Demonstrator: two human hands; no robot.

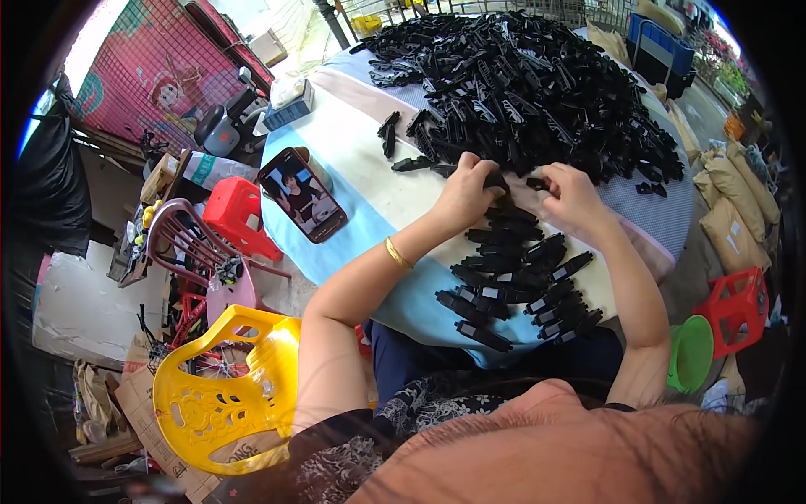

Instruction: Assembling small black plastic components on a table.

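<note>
1. Left hand (464, 195) curled, fingers closed on a black plastic part (495, 180) at the pile's near edge.
2. Right hand (573, 196) pinches a small black piece (537, 183), just beside the left.
3. Big pile of black parts (529, 84) covers the far side of the table (361, 160).
4. Sorted rows of parts (520, 286) lie below the hands.
5. Phone (301, 195) propped at the left; yellow chair (227, 395) beside the table.

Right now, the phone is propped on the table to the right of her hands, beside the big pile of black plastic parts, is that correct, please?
Not quite: the head view shows the phone propped to the left of her hands, left hand and right hand. It is on the table, beside the big pile of black plastic parts.
</note>
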